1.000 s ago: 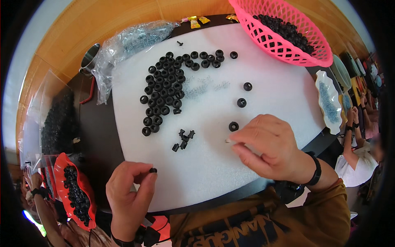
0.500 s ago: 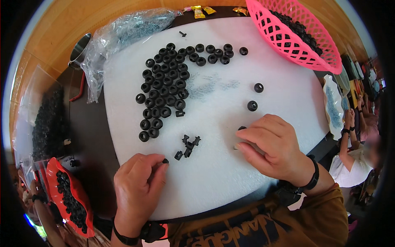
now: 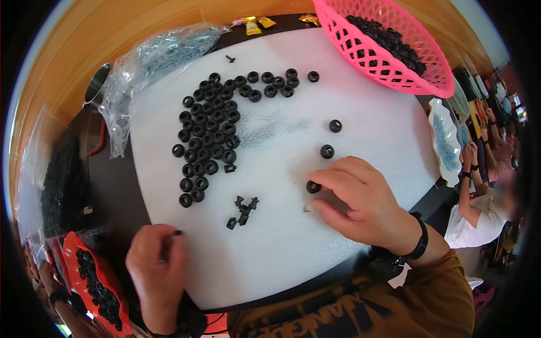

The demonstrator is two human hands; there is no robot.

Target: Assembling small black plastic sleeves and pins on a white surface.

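Observation:
My left hand point(image 3: 155, 270) is over the left front edge of the white foam sheet point(image 3: 270, 236), pinching a small black plastic piece point(image 3: 178, 232) between thumb and fingertips. Toward the right of the sheet, my right hand point(image 3: 363, 203) has its thumb and index finger apart. The index fingertip is at a black plastic ring point(image 3: 313, 187), perhaps touching it; the thumb is clear of it. Two more black rings point(image 3: 327, 151) sit beyond that hand. A small cluster of black plastic fittings point(image 3: 244, 214) lies between my hands. Farther off is a large group of black rings point(image 3: 208, 125).
Tiny metallic pieces point(image 3: 256, 132) are scattered mid-sheet. A pink basket point(image 3: 389, 70) of black parts stands at far right, a white scalloped dish point(image 3: 435, 110) at right, a red tray point(image 3: 72, 248) at left. A clear plastic bag point(image 3: 121, 84) lies behind; other people work at right.
My left hand has moved left and nearer me, still pinching the small piece. More of the ring by my right hand now shows. The whole view has shifted slightly.

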